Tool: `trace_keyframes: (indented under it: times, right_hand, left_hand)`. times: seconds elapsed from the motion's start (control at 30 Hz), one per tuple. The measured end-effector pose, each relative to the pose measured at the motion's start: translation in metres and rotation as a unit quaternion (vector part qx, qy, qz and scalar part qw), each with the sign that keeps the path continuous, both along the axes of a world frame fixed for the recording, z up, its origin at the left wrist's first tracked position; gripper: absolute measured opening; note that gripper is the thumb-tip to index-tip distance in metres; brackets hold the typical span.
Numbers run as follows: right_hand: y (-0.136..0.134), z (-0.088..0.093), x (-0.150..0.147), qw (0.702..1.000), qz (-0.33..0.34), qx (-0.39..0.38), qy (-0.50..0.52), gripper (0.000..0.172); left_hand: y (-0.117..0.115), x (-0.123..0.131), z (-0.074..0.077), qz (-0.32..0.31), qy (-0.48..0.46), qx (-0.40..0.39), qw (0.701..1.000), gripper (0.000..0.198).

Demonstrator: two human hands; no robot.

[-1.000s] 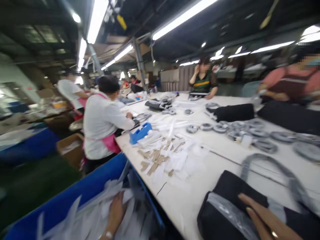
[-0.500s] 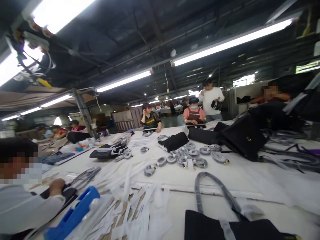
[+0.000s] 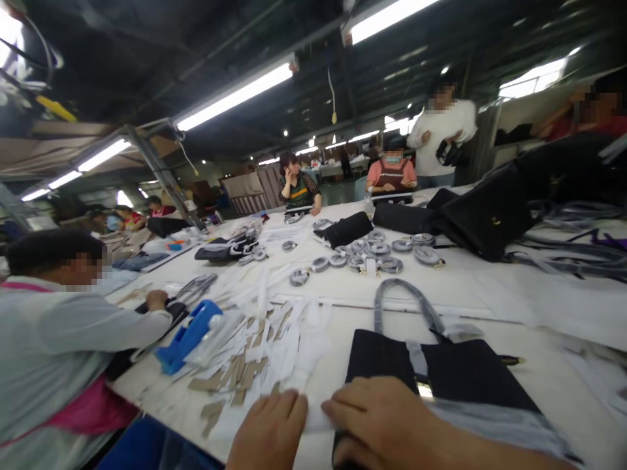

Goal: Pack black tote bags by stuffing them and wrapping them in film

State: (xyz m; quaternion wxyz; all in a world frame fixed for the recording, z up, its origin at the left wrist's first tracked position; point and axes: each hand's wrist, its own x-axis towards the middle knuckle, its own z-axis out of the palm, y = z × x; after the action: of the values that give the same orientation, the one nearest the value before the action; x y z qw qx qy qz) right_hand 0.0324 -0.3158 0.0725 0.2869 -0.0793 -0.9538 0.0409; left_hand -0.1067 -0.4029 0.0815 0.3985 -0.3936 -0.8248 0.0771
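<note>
A black handbag [image 3: 470, 372] with a wrapped grey handle [image 3: 409, 290] lies on the white table in front of me, a pale strip crossing its top and clear film over its lower part. My right hand [image 3: 386, 414] rests at the bag's lower left edge, fingers bent and pointing left; its fingertips close on something too small to name. Left of it, my left hand [image 3: 274, 424] is over white paper at the table's near side, its fingers together and curled down, their tips partly hidden. A small gap separates the two hands.
White and brown paper strips [image 3: 249, 359] and a blue tape dispenser [image 3: 189, 336] lie to the left, beside a seated person [image 3: 83, 320]. Coiled grey straps [image 3: 362, 251] and black bags [image 3: 484, 212] are farther back. More people sit or stand beyond the table.
The view has tilted down, so the handbag and table show more fully. Both my hands have come into view at the bottom. The standing person's raised hand has lowered.
</note>
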Motion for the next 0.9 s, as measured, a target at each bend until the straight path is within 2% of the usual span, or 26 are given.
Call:
trace_keyframes:
  times: [0.03,0.07,0.1,0.17,0.23,0.27,0.33,0.37,0.4,0.43,0.47,0.5,0.53,0.57,0.6,0.7,0.73,0.77,0.8,0.87,0.9]
  right_hand:
    - [0.003,0.007,0.000,0.999,-0.020,-0.016,-0.047,0.028]
    - [0.010,0.012,0.001,0.995,-0.036,-0.031,-0.087,0.023]
    - [0.019,0.017,0.004,0.992,-0.047,-0.042,-0.114,0.017]
    - [0.047,0.022,0.010,0.987,-0.064,-0.084,-0.123,0.016]
    - [0.078,0.023,0.015,0.975,-0.100,-0.182,-0.085,0.023]
    - [0.092,0.021,0.017,0.959,-0.120,-0.252,-0.054,0.027]
    - [0.112,0.014,0.017,0.904,-0.137,-0.404,0.012,0.033]
    - [0.118,0.009,0.016,0.873,-0.126,-0.470,0.038,0.035]
    - [0.122,0.004,0.014,0.845,-0.103,-0.521,0.055,0.036]
    - [0.123,-0.002,0.011,0.825,-0.076,-0.556,0.065,0.036]
    - [0.124,-0.008,0.007,0.814,-0.054,-0.575,0.069,0.036]
    - [0.123,-0.013,0.004,0.809,-0.042,-0.582,0.073,0.035]
    - [0.123,-0.018,0.001,0.807,-0.038,-0.584,0.079,0.035]
    - [0.122,-0.022,-0.001,0.804,-0.039,-0.586,0.092,0.036]
    - [0.122,-0.025,-0.003,0.800,-0.041,-0.588,0.109,0.040]
    - [0.124,-0.034,-0.004,0.791,-0.055,-0.595,0.130,0.057]
    - [0.125,-0.036,-0.003,0.794,-0.071,-0.593,0.116,0.057]
    - [0.127,-0.037,-0.001,0.796,-0.092,-0.589,0.099,0.055]
    - [0.129,-0.038,0.002,0.797,-0.114,-0.587,0.082,0.052]
    - [0.135,-0.037,0.010,0.793,-0.147,-0.588,0.069,0.048]
    - [0.140,-0.036,0.015,0.793,-0.162,-0.583,0.069,0.046]
  left_hand:
    - [0.001,-0.004,0.008,-0.126,-0.045,-0.086,0.987,0.020]
    - [0.005,-0.011,0.018,-0.301,-0.106,-0.183,0.930,0.018]
    - [0.010,-0.018,0.028,-0.374,-0.133,-0.194,0.897,0.014]
    - [0.023,-0.033,0.044,-0.462,-0.143,-0.122,0.867,0.012]
    - [0.039,-0.044,0.049,-0.479,-0.132,0.028,0.867,0.023]
    - [0.046,-0.046,0.047,-0.474,-0.146,0.109,0.862,0.030]
    - [0.062,-0.047,0.035,-0.447,-0.259,0.226,0.826,0.034]
    - [0.070,-0.045,0.026,-0.434,-0.366,0.245,0.786,0.034]
    - [0.078,-0.042,0.016,-0.422,-0.488,0.237,0.726,0.034]
    - [0.085,-0.038,0.006,-0.407,-0.604,0.210,0.652,0.037]
    - [0.092,-0.033,-0.004,-0.394,-0.695,0.174,0.575,0.040]
    - [0.098,-0.028,-0.013,-0.389,-0.752,0.142,0.513,0.042]
    - [0.103,-0.024,-0.020,-0.391,-0.776,0.125,0.480,0.041]
    - [0.107,-0.021,-0.026,-0.399,-0.768,0.124,0.485,0.038]
    - [0.110,-0.018,-0.030,-0.406,-0.735,0.135,0.526,0.034]
    - [0.116,-0.014,-0.037,-0.415,-0.547,0.158,0.709,0.036]
    - [0.116,-0.014,-0.039,-0.425,-0.489,0.142,0.748,0.040]
    - [0.116,-0.015,-0.040,-0.445,-0.450,0.113,0.766,0.043]
    - [0.116,-0.017,-0.041,-0.473,-0.432,0.079,0.764,0.043]
    - [0.113,-0.023,-0.044,-0.516,-0.458,0.038,0.723,0.039]
    - [0.112,-0.027,-0.047,-0.512,-0.493,0.044,0.702,0.037]
